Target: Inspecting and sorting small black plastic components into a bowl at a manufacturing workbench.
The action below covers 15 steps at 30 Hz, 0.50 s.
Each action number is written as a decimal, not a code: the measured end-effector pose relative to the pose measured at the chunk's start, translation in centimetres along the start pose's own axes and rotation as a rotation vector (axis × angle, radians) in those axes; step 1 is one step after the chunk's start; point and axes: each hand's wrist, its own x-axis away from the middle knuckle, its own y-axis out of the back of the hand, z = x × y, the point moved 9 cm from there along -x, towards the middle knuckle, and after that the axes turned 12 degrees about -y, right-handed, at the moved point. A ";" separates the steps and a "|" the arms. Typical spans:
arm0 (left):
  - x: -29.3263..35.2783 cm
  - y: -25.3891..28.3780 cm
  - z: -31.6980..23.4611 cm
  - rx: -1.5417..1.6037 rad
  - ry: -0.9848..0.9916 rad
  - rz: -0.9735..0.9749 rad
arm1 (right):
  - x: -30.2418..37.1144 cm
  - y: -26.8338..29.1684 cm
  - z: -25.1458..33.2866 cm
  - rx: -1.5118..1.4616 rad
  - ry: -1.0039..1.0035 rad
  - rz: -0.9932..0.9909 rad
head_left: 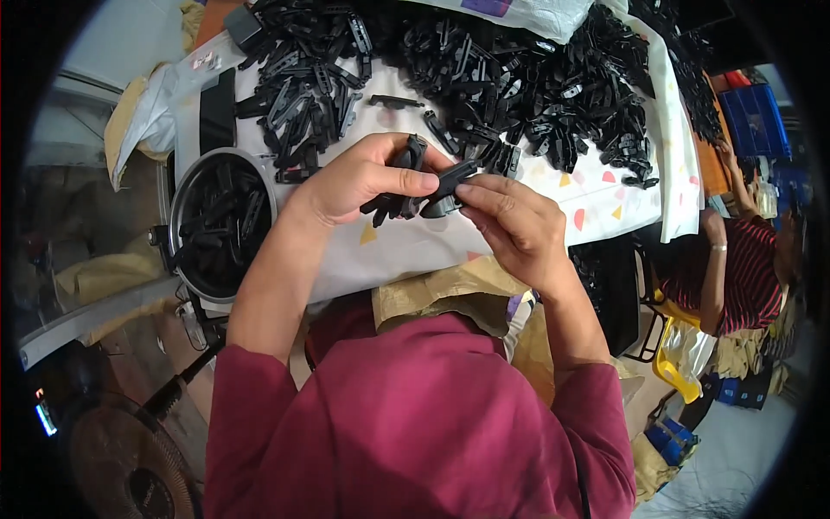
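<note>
Over the table's near edge, my left hand [363, 177] is closed around several small black plastic pieces [413, 154], some sticking out above and below its fingers. Its thumb presses on a longer black plastic piece [456, 176]. My right hand [523, 223] pinches the far end of that same piece between thumb and fingertips. Just beyond the hands, two loose black plastic pieces [396, 101] lie apart from the heaps. What the pieces are exactly, I cannot make out.
Heaps of black pieces [527, 91] cover the far side of the patterned white tablecloth [596, 203]. A round metal pot [176, 208] with similar pieces stands left. Low left is a fan [130, 458]. At right sit a person in stripes [743, 268], a yellow chair [679, 359] and a blue crate [754, 119].
</note>
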 end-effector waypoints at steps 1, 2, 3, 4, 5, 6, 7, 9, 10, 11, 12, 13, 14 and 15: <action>0.0 -0.3 -0.5 -0.025 0.013 0.015 | 0.0 0.4 0.2 0.002 0.016 -0.061; 0.1 -0.3 -0.6 -0.025 0.006 0.011 | -0.1 0.3 0.3 0.004 0.023 -0.058; 0.1 -0.3 -0.6 -0.171 0.021 0.043 | 0.1 0.6 0.7 0.009 0.046 -0.094; 0.2 -0.3 -0.6 -0.317 0.036 0.075 | 0.2 0.9 1.1 0.015 0.070 -0.131; 0.3 -0.5 -0.8 -0.332 0.053 0.079 | 0.3 0.9 1.4 0.015 0.078 -0.126; 0.4 -0.4 -0.7 -0.332 0.045 0.072 | 0.5 0.9 1.8 0.038 0.104 -0.138; 0.6 -0.6 -0.6 -0.337 0.016 0.086 | 0.6 1.0 2.2 0.060 0.130 -0.150; 0.8 -0.9 -0.8 -0.351 -0.055 0.097 | 1.1 1.0 2.6 0.081 0.141 -0.165; 0.9 -0.9 -0.9 -0.351 -0.061 0.088 | 1.3 1.1 2.7 0.098 0.146 -0.185; 0.8 -1.0 -0.8 -0.314 -0.049 0.084 | 1.4 1.2 2.9 0.102 0.153 -0.192; 0.8 -1.1 -0.8 -0.277 -0.038 0.079 | 1.4 1.3 3.1 0.103 0.158 -0.187; 0.9 -1.5 -1.0 -0.275 -0.043 0.074 | 1.6 1.4 3.4 0.143 0.165 -0.205; 1.0 -1.9 -2.1 -0.371 -0.142 0.059 | 1.7 1.5 3.5 0.182 0.172 -0.226; 1.2 -2.4 -3.2 -0.467 -0.241 0.044 | 1.8 1.3 3.3 0.181 0.176 -0.223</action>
